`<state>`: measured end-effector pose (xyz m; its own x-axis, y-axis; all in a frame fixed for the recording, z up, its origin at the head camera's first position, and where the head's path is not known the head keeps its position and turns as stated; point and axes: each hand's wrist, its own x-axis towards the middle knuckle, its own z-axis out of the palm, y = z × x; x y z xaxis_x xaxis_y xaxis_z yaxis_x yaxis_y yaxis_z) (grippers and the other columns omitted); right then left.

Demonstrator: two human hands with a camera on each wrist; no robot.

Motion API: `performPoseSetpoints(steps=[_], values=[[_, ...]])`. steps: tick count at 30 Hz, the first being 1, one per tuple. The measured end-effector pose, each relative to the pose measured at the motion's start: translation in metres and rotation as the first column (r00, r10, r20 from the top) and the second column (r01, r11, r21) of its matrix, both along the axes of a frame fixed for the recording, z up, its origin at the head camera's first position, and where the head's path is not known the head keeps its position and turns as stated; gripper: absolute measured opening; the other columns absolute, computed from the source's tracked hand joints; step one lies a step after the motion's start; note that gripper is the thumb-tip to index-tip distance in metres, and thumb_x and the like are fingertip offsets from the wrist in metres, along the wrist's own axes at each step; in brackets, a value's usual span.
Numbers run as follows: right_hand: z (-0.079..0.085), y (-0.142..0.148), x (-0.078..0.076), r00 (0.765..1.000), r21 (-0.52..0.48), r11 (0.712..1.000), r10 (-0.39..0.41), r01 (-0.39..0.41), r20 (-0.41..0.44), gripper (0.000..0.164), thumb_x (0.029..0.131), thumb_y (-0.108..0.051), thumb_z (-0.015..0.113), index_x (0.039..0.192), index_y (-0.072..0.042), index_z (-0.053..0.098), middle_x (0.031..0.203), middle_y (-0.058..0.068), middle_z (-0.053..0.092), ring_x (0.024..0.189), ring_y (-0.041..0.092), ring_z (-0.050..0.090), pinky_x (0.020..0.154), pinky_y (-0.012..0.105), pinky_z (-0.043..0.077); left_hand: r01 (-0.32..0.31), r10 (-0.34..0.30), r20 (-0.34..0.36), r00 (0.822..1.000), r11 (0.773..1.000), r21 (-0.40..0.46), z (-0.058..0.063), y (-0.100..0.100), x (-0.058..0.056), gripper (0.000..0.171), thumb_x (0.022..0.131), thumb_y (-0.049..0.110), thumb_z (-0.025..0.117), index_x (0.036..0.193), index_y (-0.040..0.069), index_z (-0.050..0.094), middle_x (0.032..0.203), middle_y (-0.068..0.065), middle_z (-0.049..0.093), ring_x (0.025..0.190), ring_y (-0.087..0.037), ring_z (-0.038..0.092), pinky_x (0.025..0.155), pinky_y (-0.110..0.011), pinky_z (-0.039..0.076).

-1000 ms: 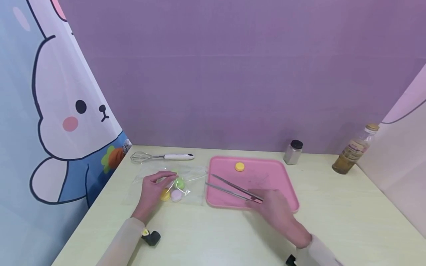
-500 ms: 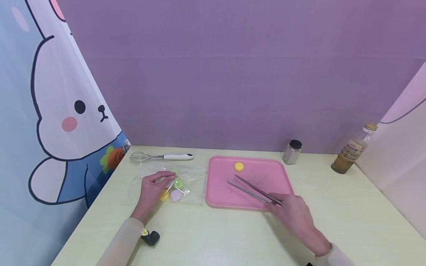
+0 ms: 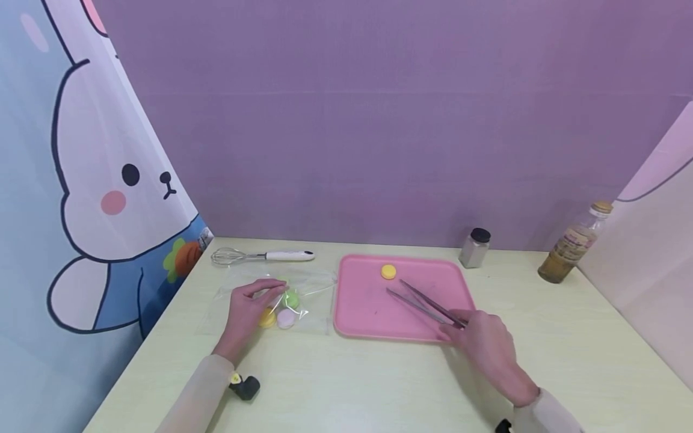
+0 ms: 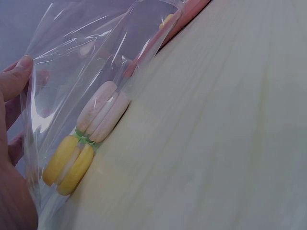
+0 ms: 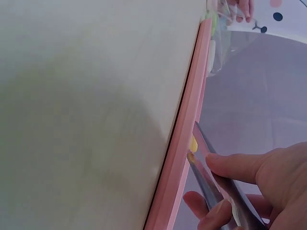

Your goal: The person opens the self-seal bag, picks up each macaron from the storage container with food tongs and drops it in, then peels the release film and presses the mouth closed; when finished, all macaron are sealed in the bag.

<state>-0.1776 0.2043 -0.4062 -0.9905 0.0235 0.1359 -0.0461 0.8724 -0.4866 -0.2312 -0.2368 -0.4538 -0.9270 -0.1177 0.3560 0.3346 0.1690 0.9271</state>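
Note:
With thumb and fingers, my left hand (image 3: 249,313) pinches the film of a clear plastic bag (image 4: 62,72). Inside lie a yellow macaron (image 4: 67,163), a pale pink macaron (image 4: 103,110) and a green macaron (image 3: 291,299); a further green patch is partly hidden behind my fingertips. Over the right part of a pink tray (image 3: 357,313), my right hand (image 3: 484,343) holds metal tongs (image 3: 428,302), their arms apart with nothing seen between the tips. A second yellow macaron (image 3: 388,272) sits near the tray's back edge, beyond the tong tips.
Behind the bag lies a whisk (image 3: 265,256) with a white handle. A small black-capped jar (image 3: 475,248) stands behind the tray's right corner. Farther right is a corked glass bottle (image 3: 574,246). A purple backdrop (image 3: 379,132) rises behind the table (image 3: 346,385).
My right hand has drawn the tongs rightward across the tray, away from the bag, and slowed over the last half second. My left hand and the bag stay in place.

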Motion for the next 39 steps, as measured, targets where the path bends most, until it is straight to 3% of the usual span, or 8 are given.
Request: performPoseSetpoints(steps=[12,24,39], values=[[0.000,-0.008,-0.019,0.999,-0.004,1.000,0.004,-0.004,0.033,0.038,0.087,-0.032,0.079,0.117,-0.010,0.076,0.058,-0.006,0.057,0.048,0.014,0.049,0.040,0.031,0.040,-0.003,0.003,0.017,1.000,1.000,0.008,-0.001,-0.001,0.000,0.023,0.086,0.021,0.083,0.102,0.005,0.079,0.104,-0.009,0.076,0.109,-0.017,0.063,0.105,-0.027,0.041],[-0.001,-0.015,-0.033,1.000,-0.029,1.000,0.013,-0.012,0.027,0.038,0.087,-0.029,0.079,0.117,-0.006,0.076,0.060,-0.004,0.059,0.046,0.014,0.047,0.039,0.029,0.038,0.009,-0.009,-0.006,1.000,1.000,0.019,-0.001,0.000,0.000,0.020,0.087,0.016,0.082,0.102,0.003,0.078,0.104,-0.011,0.075,0.108,-0.018,0.063,0.105,-0.027,0.041],[-0.002,-0.017,-0.029,1.000,-0.042,0.999,0.027,-0.027,-0.006,0.035,0.087,-0.025,0.080,0.117,-0.008,0.076,0.056,-0.003,0.056,0.042,0.010,0.042,0.035,0.026,0.035,0.008,-0.009,0.021,1.000,1.000,0.021,0.000,-0.001,0.000,0.019,0.088,0.011,0.080,0.104,0.001,0.077,0.108,-0.014,0.074,0.110,-0.017,0.063,0.107,-0.028,0.039]])
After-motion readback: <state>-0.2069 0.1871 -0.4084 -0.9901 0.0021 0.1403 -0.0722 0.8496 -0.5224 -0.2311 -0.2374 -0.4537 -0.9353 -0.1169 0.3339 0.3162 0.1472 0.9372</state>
